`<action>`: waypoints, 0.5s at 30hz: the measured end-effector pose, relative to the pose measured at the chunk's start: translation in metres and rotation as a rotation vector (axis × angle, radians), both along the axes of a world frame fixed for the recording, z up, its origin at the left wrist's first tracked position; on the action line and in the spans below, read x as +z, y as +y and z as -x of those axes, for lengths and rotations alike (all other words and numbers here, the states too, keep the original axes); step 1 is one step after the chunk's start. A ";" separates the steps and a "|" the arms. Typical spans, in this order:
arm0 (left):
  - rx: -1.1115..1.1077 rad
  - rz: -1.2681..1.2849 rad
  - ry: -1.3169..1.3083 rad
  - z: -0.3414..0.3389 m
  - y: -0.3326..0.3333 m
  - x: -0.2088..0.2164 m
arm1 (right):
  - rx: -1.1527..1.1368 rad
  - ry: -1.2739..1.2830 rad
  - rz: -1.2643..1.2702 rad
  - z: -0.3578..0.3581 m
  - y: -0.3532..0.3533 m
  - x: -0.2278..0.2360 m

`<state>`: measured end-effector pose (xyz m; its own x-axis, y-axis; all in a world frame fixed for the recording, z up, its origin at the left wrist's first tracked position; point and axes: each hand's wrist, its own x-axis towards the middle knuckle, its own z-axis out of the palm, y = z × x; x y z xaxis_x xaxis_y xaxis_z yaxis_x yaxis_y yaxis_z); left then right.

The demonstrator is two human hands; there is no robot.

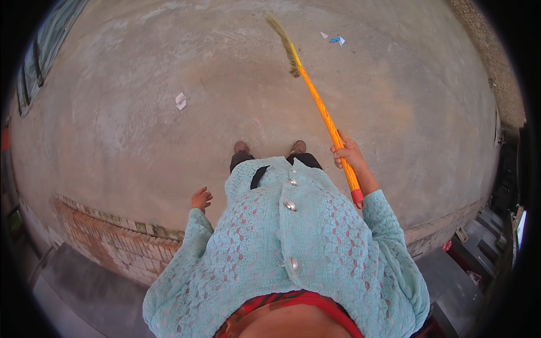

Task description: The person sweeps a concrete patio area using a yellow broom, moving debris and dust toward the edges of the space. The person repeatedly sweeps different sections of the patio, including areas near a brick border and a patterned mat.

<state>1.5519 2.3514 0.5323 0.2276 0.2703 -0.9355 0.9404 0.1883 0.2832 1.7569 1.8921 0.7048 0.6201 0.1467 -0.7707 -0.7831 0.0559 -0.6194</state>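
My right hand [347,154] grips the orange handle of a broom [319,103], close to its red end cap. The handle slants up and away to yellowish bristles that reach the concrete floor ahead. My left hand [200,199] hangs at my side with the fingers loosely curled and nothing in it. Both arms wear pale turquoise lace sleeves, and my two shoes [269,147] show just past the hem.
A white paper scrap [181,101] lies on the concrete floor [124,129] ahead left, and blue and white scraps [336,40] lie far ahead right. A low brick edge [118,239] runs behind me on the left. Grey steps [479,242] sit at lower right.
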 end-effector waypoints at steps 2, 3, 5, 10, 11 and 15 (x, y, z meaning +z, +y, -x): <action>-0.014 0.027 -0.007 -0.018 -0.014 -0.001 | -0.127 -0.037 0.067 0.005 -0.031 0.001; -0.034 0.020 0.002 -0.026 -0.021 0.000 | -0.174 -0.036 0.123 0.002 -0.049 -0.003; -0.062 0.023 -0.017 -0.036 -0.038 -0.001 | -0.221 -0.069 0.156 -0.006 -0.091 -0.018; -0.142 -0.120 -0.063 -0.021 -0.075 -0.016 | -0.345 0.105 0.214 -0.073 -0.202 -0.087; -0.183 -0.153 -0.072 -0.005 -0.080 -0.018 | -0.354 0.167 0.228 -0.082 -0.216 -0.101; -0.447 -0.267 -0.125 0.035 -0.102 -0.019 | -0.330 0.307 0.016 -0.115 -0.215 -0.154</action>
